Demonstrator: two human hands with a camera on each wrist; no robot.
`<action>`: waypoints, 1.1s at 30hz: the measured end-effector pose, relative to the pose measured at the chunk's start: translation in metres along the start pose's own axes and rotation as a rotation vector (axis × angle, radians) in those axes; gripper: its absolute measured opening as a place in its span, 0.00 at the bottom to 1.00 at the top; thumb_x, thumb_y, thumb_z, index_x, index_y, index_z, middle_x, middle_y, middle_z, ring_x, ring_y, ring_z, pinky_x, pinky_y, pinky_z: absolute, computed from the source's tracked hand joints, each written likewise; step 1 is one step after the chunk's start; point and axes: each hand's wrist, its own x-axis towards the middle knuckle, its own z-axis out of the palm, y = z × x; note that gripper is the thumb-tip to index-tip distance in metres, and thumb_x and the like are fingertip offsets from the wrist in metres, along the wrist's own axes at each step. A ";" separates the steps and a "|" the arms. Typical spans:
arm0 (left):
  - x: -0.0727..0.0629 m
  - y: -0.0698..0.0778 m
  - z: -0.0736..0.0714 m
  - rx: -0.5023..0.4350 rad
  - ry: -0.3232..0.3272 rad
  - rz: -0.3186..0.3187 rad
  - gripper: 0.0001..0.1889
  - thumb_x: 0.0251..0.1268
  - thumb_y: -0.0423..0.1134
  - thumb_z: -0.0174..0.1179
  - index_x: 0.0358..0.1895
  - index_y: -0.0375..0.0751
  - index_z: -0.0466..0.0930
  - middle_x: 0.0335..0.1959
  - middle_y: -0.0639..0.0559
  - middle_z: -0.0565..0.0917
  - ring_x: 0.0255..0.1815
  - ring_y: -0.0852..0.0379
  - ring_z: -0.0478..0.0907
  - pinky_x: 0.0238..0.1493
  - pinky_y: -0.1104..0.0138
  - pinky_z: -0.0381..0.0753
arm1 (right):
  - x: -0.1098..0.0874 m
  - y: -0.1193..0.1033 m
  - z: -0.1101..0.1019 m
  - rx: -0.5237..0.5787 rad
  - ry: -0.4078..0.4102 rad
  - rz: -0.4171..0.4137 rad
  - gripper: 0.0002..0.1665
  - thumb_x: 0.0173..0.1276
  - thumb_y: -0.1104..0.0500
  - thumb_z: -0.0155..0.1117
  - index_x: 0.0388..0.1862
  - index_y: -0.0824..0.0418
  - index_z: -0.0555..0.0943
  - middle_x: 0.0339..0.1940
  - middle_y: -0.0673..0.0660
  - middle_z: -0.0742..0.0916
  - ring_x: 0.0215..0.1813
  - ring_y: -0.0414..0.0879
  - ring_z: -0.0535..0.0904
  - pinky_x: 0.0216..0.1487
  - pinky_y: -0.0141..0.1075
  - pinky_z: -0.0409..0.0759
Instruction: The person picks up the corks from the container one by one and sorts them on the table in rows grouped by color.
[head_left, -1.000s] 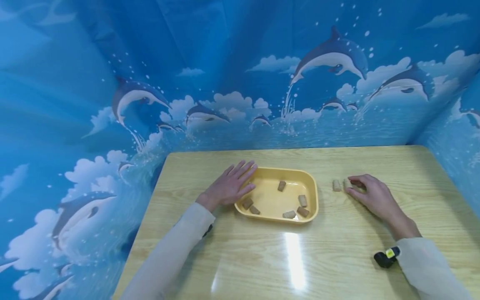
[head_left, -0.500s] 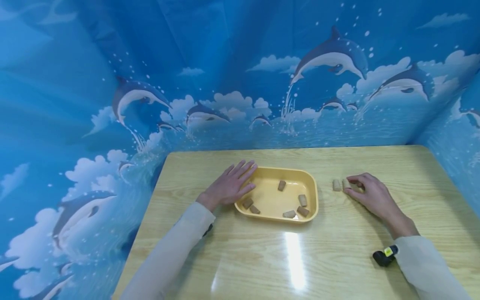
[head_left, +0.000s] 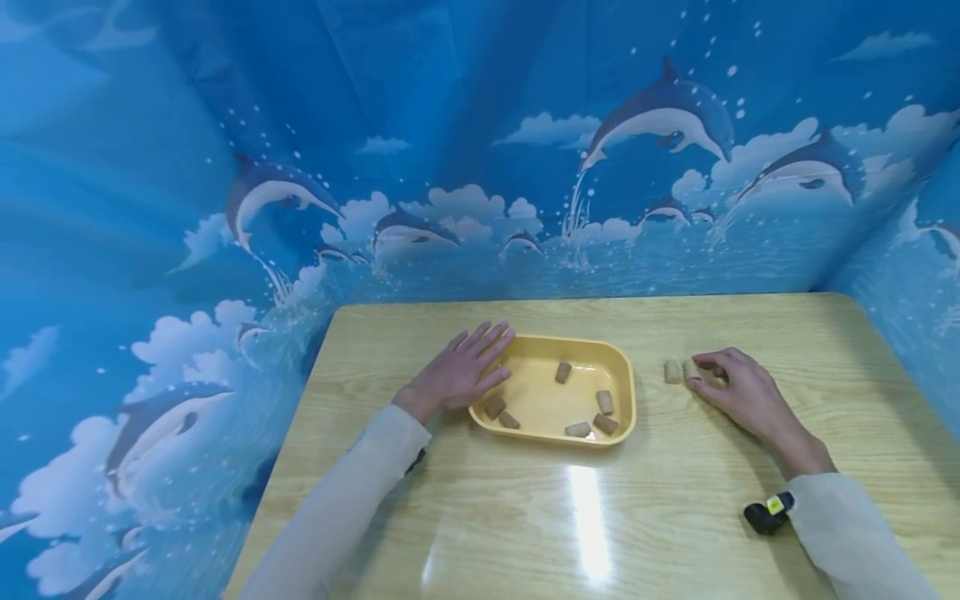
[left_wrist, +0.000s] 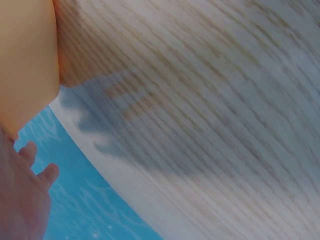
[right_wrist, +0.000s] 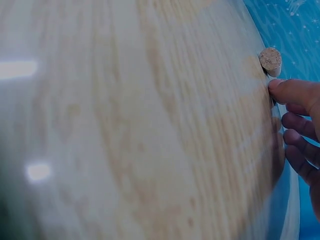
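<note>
My left hand (head_left: 461,367) lies with fingers straight over the left rim of a yellow plastic tray (head_left: 628,392). My right hand (head_left: 742,392) pinches a light cork (head_left: 688,369) between thumb and index finger on the table, right of the tray. Close at its left side lies another light cork (head_left: 671,372). The right wrist view shows the grainy end of one cork (right_wrist: 270,59) just beyond the thumb; the pinched one is mostly hidden there by the fingers. In the left wrist view, the tray wall (left_wrist: 27,60) stands above part of my left hand (left_wrist: 22,195).
Inside the tray are several corks, among them a brown cork (head_left: 563,372) near the middle and a pale cork (head_left: 578,429) by the front wall. Under everything is a wood-grain table (head_left: 510,517), with a blue dolphin-printed curtain (head_left: 465,125) along its back and sides.
My right hand has shifted slightly left, bringing the pinched cork closer to the one lying beside it. My left hand has stayed on the tray.
</note>
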 end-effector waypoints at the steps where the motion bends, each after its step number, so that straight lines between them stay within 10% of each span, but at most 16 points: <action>1: 0.000 0.000 0.000 -0.001 0.000 -0.001 0.38 0.90 0.67 0.26 0.92 0.57 0.32 0.94 0.56 0.35 0.94 0.48 0.33 0.93 0.46 0.43 | 0.000 0.000 0.000 0.002 0.001 0.000 0.28 0.77 0.52 0.75 0.65 0.71 0.85 0.52 0.69 0.87 0.51 0.62 0.83 0.49 0.61 0.81; 33: 0.000 0.000 0.002 0.006 0.013 -0.001 0.38 0.89 0.67 0.25 0.92 0.57 0.32 0.93 0.57 0.35 0.94 0.47 0.35 0.93 0.45 0.42 | -0.002 0.000 -0.003 0.008 -0.017 0.010 0.34 0.77 0.49 0.75 0.71 0.71 0.81 0.55 0.70 0.86 0.53 0.63 0.83 0.50 0.62 0.81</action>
